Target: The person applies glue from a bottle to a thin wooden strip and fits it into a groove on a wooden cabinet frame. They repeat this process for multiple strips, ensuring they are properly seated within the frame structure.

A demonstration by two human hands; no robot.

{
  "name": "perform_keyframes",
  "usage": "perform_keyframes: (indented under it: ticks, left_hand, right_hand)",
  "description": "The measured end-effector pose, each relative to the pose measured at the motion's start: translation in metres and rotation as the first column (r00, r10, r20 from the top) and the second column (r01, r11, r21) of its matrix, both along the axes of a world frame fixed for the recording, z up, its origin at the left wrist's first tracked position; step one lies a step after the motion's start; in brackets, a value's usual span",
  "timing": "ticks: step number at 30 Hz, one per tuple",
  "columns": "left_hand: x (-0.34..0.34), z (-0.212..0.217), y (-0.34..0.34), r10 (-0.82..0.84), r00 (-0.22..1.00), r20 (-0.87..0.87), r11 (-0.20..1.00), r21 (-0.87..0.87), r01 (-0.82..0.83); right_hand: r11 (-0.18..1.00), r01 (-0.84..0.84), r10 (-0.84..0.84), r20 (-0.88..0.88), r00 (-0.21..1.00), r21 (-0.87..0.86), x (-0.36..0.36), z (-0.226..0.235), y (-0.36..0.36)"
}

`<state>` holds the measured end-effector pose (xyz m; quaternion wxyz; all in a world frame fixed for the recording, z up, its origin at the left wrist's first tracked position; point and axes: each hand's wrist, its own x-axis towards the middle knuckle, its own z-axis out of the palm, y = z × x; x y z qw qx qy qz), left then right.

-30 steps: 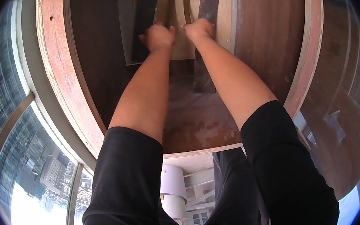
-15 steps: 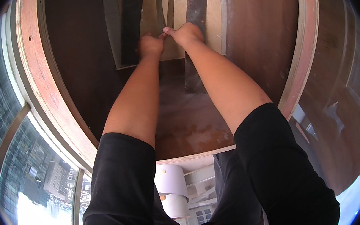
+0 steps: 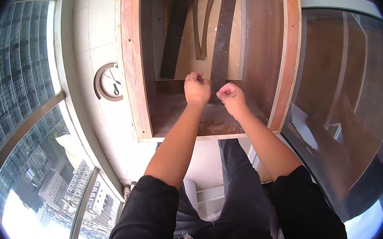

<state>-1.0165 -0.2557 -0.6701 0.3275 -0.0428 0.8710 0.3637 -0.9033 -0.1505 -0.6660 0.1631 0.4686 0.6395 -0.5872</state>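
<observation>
Both hands work inside an open wooden box (image 3: 136,78) with reddish plywood walls. Left hand (image 3: 196,87) is a closed fist at the near end of the right dark strip (image 3: 222,33), fingers curled; it seems to pinch that strip's end, but what is inside the fist cannot be told. Right hand (image 3: 231,96) is also curled tight, just beside the left, touching or almost touching the same strip end; its grip is hidden too.

Change over the last second: the hands were pressed flat-ish side by side further up on the pale panel (image 3: 190,59); now they sit lower, nearer the body, and are fisted. The view also shifted, so more of the box and floor show. Judged from that, the strip end is being pulled or lifted rather than pressed down.

2 more pieces lie on the panel: a left dark strip (image 3: 176,29) leaning diagonally, and a thin V-shaped piece (image 3: 201,26) between the 2 strips. A round floor fitting (image 3: 110,82) sits left of the box, on pale tile.
</observation>
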Motion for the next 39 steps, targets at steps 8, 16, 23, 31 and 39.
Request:
perform_keyframes:
  ticks: [8,16,23,31,39]
  left_hand:
    - [0.053,0.203,-0.156,-0.207,0.968,0.143,0.893,0.431,0.128]
    - [0.057,0.319,-0.286,-0.26,0.887,0.382,0.933,0.336,0.129]
    - [0.017,0.363,-0.316,-0.425,0.86,0.282,0.861,0.418,0.288]
    - [0.027,0.409,-0.304,-0.668,0.707,0.232,0.703,0.509,0.498]
    - [0.101,0.455,-0.29,-0.829,0.558,0.017,0.498,0.475,0.726]
  right_hand:
    - [0.877,-0.455,0.463,0.02,0.886,-0.153,0.078,0.189,-0.023]
    - [0.991,-0.12,0.134,0.485,0.864,-0.06,0.25,0.363,-0.062]
    - [0.957,0.097,0.142,0.732,0.667,-0.274,0.428,0.421,-0.195]
    - [0.876,0.453,-0.479,0.406,0.778,0.165,0.393,0.431,-0.272]
    - [0.786,0.563,-0.61,0.173,0.773,0.256,0.427,0.422,-0.33]
